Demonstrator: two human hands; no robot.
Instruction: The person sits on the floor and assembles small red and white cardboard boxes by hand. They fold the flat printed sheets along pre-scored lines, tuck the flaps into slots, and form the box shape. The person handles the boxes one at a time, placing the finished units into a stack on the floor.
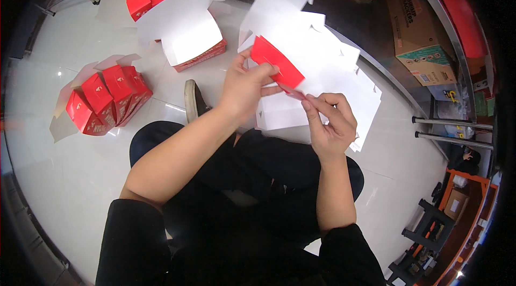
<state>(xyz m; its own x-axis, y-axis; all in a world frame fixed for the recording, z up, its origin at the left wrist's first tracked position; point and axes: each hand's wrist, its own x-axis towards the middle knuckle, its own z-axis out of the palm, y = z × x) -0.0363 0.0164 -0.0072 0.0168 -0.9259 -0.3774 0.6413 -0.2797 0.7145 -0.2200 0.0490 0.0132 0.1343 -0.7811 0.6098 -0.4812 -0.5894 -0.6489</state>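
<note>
The red carton (277,63) is held up in front of the crossed legs, over a spread of white cardboard (322,49). The left hand (243,84) has it pinched, thumb flat on the red face and fingers behind its left edge. The right hand (332,125) grips the flap at the lower corner between thumb and forefinger, its other fingers loosely curled.

Room is tight on the right — the white sheets reach close to the dark shelf's (371,25) metal edge. Leftward there is more: a wide stretch of pale floor (64,178) lies between the left forearm and the box of red packs (107,95). Nearer, a shoe (196,100) stands just below an open white-lidded box (193,44).
</note>
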